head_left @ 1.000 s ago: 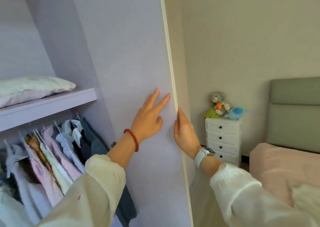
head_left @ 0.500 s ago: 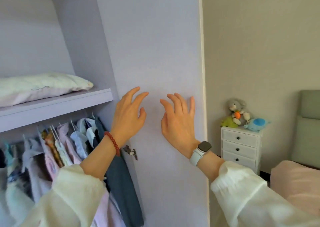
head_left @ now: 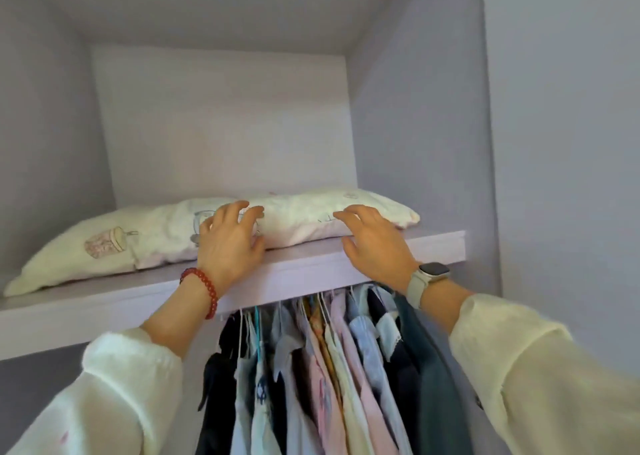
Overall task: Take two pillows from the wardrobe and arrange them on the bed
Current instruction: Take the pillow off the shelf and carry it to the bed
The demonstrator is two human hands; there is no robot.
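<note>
Wardrobe shelf (head_left: 311, 274) w/ pillows (head_left: 301, 222) — both hands, left hand (head_left: 228, 246) & right hand (head_left: 374, 243), spread wide on them

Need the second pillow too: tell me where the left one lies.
Left pillow lies on the wardrobe shelf, left of the left hand, overlapped by the right pillow.

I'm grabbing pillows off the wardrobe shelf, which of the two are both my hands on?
The right-hand pillow, nearest the open door side. Both the left hand and right hand rest on it; the left pillow, with the printed cup, lies untouched.
</note>
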